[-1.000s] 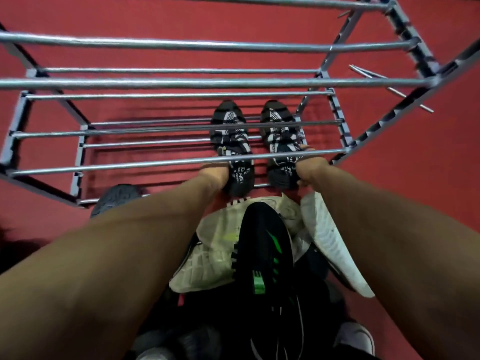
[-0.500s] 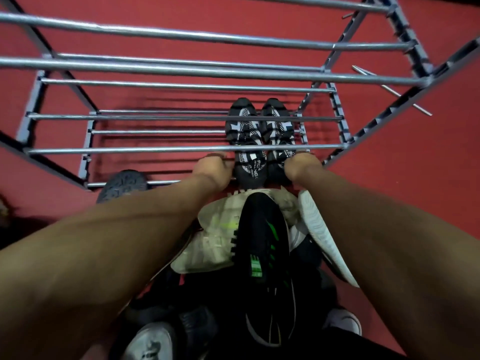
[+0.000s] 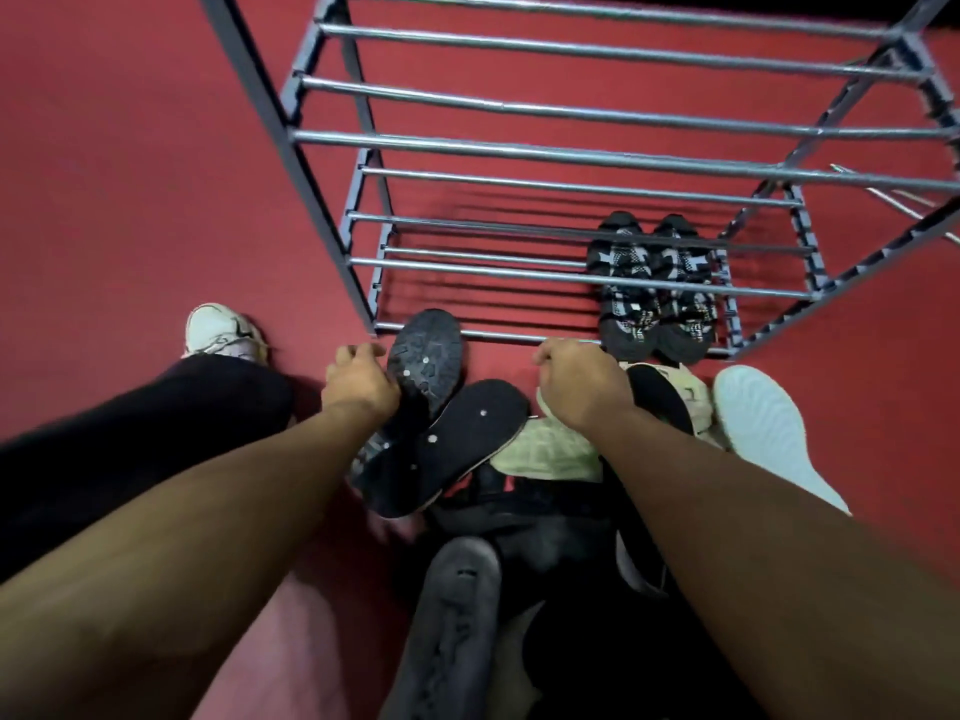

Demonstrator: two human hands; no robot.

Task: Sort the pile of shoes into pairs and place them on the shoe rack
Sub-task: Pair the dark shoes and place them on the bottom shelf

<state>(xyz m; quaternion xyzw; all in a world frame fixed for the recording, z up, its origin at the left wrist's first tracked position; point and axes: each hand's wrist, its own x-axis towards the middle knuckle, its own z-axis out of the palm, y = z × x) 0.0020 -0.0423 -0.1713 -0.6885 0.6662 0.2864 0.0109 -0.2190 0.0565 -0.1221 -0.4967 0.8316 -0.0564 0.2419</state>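
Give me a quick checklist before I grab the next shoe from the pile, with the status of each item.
1. First pair seated: the black and white patterned pair sits side by side at the right end of the shoe rack's bottom tier. Ok.
2. Room beside it: the bottom tier rails to the left are bare. Ok.
3. Left hand free: it rests against the upturned black treaded shoe; whether it grips cannot be seen. Cannot tell.
4. Right hand free: curled over the pile, holding nothing visible. Ok.
5. Mate identified: the shoes overlap, many sole-up. Cannot tell.

A shoe pair sits at the shoe rack's lowest tier's right end, behind the pile.
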